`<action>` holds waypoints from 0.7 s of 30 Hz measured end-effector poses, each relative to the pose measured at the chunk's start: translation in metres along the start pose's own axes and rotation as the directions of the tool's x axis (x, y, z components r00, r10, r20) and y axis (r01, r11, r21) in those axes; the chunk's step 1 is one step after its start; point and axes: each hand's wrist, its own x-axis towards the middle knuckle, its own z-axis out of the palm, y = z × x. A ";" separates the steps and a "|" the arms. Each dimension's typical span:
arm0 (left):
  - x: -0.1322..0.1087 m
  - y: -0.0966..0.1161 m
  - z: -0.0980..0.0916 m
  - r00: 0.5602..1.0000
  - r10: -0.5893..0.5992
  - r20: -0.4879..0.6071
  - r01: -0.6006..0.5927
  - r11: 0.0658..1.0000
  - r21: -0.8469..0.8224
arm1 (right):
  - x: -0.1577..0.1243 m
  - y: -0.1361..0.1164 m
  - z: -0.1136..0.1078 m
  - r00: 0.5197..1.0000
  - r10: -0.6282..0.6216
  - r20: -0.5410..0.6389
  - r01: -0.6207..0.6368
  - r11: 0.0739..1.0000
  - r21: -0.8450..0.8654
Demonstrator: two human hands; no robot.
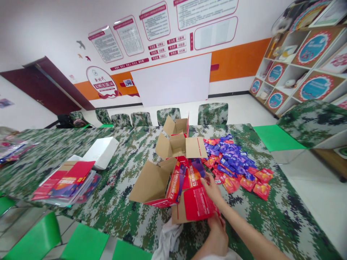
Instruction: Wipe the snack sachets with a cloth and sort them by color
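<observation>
A red printed carton (pixel 193 206) lies open on its side on the camouflage-covered table (pixel 127 151), right in front of me. My right hand (pixel 213 188) reaches from the lower right and lies on the carton's upper flap, fingers stretched out toward the opening. My left hand (pixel 217 233) grips the carton's near right corner from below. A second open carton (pixel 155 182) with brown inner flaps leans against it on the left. To the right of the cartons lies a heap of red and purple sachets (pixel 235 164).
Two more open cartons (pixel 177 142) stand behind. Flattened red cartons (pixel 67 180) and a white box (pixel 101 151) lie at the left. Camouflage chairs (pixel 213 112) line the far side, green stools (pixel 84 243) the near side. Shelves (pixel 300 68) stand at the right.
</observation>
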 end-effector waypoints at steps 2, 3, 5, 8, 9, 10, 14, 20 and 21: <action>-0.004 0.002 0.007 0.991 -0.132 -0.001 0.131 0.982 -0.138 | 0.000 0.029 -0.028 0.991 0.111 -0.072 -0.117 0.989 -0.090; -0.008 0.003 0.010 0.985 -0.173 0.006 0.171 0.968 -0.183 | 0.000 0.040 -0.039 0.972 0.235 -0.019 -0.236 0.969 -0.078; -0.016 0.002 0.016 0.983 -0.182 0.028 0.184 0.957 -0.226 | -0.002 0.055 -0.053 0.942 0.325 0.082 -0.321 0.945 -0.058; -0.026 -0.003 0.015 0.966 -0.231 0.115 0.253 0.934 -0.253 | -0.007 0.057 -0.060 0.913 0.337 0.231 -0.349 0.937 0.012; -0.028 -0.004 0.011 0.950 -0.258 0.175 0.294 0.930 -0.222 | -0.009 0.054 -0.062 0.907 0.329 0.263 -0.350 0.936 0.034; -0.029 -0.005 0.005 0.927 -0.285 0.245 0.328 0.932 -0.155 | -0.011 0.051 -0.064 0.903 0.323 0.282 -0.351 0.935 0.053; -0.016 0.001 -0.039 0.749 -0.427 0.506 0.269 0.895 0.356 | -0.014 0.037 -0.085 0.900 0.300 0.316 -0.355 0.925 0.133; 0.016 0.018 -0.119 0.876 -0.348 0.334 -0.072 0.589 0.805 | -0.037 0.019 -0.137 0.890 0.353 0.288 -0.413 0.892 0.184; 0.020 0.018 -0.130 0.898 -0.323 0.300 -0.087 0.537 0.839 | -0.044 0.016 -0.145 0.889 0.369 0.272 -0.426 0.883 0.195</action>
